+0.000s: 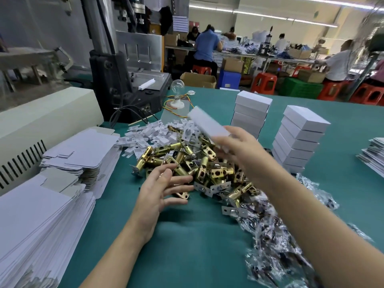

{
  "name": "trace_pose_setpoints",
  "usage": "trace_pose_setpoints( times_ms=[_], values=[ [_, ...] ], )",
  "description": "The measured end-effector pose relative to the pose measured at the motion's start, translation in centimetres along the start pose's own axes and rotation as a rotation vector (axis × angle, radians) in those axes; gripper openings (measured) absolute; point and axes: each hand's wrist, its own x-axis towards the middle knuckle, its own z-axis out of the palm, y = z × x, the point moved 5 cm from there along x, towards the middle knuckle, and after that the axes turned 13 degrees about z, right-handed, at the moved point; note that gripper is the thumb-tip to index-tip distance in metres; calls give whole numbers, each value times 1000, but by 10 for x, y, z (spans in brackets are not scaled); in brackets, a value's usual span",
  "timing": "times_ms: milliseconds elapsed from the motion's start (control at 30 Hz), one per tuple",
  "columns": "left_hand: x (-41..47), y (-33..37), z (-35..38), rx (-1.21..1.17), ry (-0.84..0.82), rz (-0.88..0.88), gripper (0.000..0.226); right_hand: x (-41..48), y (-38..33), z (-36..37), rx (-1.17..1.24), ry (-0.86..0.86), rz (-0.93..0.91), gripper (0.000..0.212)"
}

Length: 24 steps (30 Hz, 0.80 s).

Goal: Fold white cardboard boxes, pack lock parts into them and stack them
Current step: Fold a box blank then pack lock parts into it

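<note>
My right hand (239, 150) grips a folded white box (207, 123), blurred, held in the air above the pile of brass lock latches (199, 169). My left hand (162, 188) hovers at the near left edge of that pile with its fingers spread and nothing in it. Two stacks of closed white boxes stand on the green table: one at the back (250, 113), one to the right (297, 140). Flat unfolded white box blanks lie in stacks at the left (83, 152) and near left (39, 221).
Small white plastic pieces (145, 136) lie heaped behind the latches. Clear bags of small parts (270, 235) spread along my right forearm. A grey machine (124, 80) and a beige cabinet (41, 117) stand at the left. More flat sheets (374, 152) lie far right. People work at tables behind.
</note>
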Motion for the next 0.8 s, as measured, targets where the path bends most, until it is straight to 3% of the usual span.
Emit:
trace_pose_setpoints(
  times_ms=[67,133,200,433,533,600,700,800],
  values=[
    [0,-1,-1,10,-14,-1,59,19,-15,-12,298,-77,93,33],
    [0,-3,0,-1,-28,-7,55,36,-26,-19,573,-119,167,38],
    [0,-6,0,-8,-43,-16,61,51,-35,-20,678,-114,197,46],
    [5,-11,-2,32,-27,-2,44,78,-55,-9,449,55,128,44],
    [6,-6,-4,78,48,117,46,60,-48,9,136,-167,106,47],
    [8,1,-6,176,97,242,67,41,-35,24,-11,-333,124,49],
    [7,18,-10,429,112,434,101,14,-12,45,-39,-498,199,48],
    [1,27,-11,536,76,562,107,-8,10,61,-79,-608,258,45]
  ],
)
